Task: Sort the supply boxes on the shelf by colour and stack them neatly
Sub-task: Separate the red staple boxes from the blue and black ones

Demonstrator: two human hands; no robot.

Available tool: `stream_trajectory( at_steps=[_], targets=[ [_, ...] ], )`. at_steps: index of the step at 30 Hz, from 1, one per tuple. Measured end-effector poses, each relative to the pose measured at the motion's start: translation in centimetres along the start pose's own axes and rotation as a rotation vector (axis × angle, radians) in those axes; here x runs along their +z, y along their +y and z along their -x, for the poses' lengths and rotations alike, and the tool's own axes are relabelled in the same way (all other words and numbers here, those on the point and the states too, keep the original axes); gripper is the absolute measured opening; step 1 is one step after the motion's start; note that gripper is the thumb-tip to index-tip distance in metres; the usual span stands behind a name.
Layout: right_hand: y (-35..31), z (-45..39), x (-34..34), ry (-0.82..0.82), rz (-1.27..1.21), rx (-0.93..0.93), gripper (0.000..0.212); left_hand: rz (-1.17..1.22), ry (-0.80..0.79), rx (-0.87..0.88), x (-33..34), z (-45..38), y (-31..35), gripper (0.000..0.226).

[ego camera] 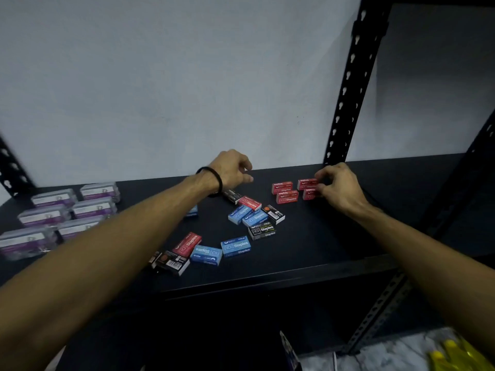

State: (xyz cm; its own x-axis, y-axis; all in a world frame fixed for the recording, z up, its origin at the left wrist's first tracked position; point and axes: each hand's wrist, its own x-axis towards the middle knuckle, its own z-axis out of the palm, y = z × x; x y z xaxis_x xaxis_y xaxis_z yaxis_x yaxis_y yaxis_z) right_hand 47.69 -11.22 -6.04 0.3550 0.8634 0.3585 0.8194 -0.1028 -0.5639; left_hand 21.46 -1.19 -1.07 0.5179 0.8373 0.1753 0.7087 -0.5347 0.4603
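Step in hand: gathering the reds. Four small red cardboard staple boxes [293, 190] sit in a tight cluster toward the back right of the black flat shelf [334, 236], near the black perforated steel upright [348, 89]. The right hand [338, 187] has fingertips pinched on the rightmost boxes of that cluster, apparently squaring them up; whether one is lifted clear I cannot tell. The left hand [231, 170] hovers over the back middle of the shelf, fingers loosely curled, holding nothing visible.

Still unsorted, mid-shelf: a jumbled knot of blue, black and one red box [254, 215]; nearer the front edge, a red box lying flat [187, 243], two blue boxes [222, 250] and a black box [171, 262], the last close to the front edge.

Judgement: the reds are grouped but not stacked, two remain in the scatter; blues and blacks are untouched. Next move likely calls for picking the red from the knot without dragging its neighbours.

Room: open shelf to the right front and the back middle. The left end is taken by clear plastic cases with purple labels [61, 212]. Front-edge boxes risk being knocked off by a forearm.
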Motion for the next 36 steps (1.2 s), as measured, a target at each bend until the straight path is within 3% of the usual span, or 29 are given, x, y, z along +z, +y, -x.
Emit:
stream_trajectory(
  at_steps=[9,18,28,36],
  targets=[
    [-5.5,0.9,2.1,-0.045,-0.046,-0.142,0.018,-0.020,0.012,-0.020,-4.2,3.7,-3.1,0.030],
    [-10.2,3.8,7.0,-0.181,-0.060,-0.226,0.019,0.025,-0.042,-0.071,-3.5,9.7,-6.3,0.028],
    [-11.9,3.8,9.8,-0.233,0.175,-0.145,0.026,0.010,-0.133,-0.113,-2.2,14.1,-8.7,0.040],
    [-12.6,4.0,9.8,-0.260,0.299,-0.075,0.025,-0.070,-0.235,-0.127,-2.2,14.2,-8.7,0.035]
  ],
)
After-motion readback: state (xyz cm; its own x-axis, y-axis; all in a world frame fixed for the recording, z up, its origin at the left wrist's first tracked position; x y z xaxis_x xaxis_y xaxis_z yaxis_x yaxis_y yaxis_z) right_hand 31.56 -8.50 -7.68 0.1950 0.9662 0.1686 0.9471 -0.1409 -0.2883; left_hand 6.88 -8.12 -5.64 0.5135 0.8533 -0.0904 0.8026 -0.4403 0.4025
